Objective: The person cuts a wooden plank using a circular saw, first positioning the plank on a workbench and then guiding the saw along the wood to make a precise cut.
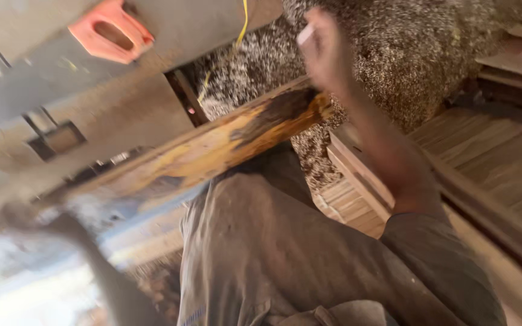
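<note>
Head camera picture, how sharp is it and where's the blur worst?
Head view: tilted and motion-smeared throughout; the right hand is a soft streak, the left hand a grey smudge; the wooden plank is clearer; bottom left is washed out by daylight.

- I take the rough wooden beam (212, 148) as my landmark; its near end is dark and weathered, and what it rests on I can't make out through the blur.
- Beyond the beam's dark end, the floor carries a big heap of wood shavings (406, 42).
- Right of the beam, flat planks (484, 151) lie side by side on the floor.
- Further right past the shavings, I see stacked boards (521, 60).
</note>
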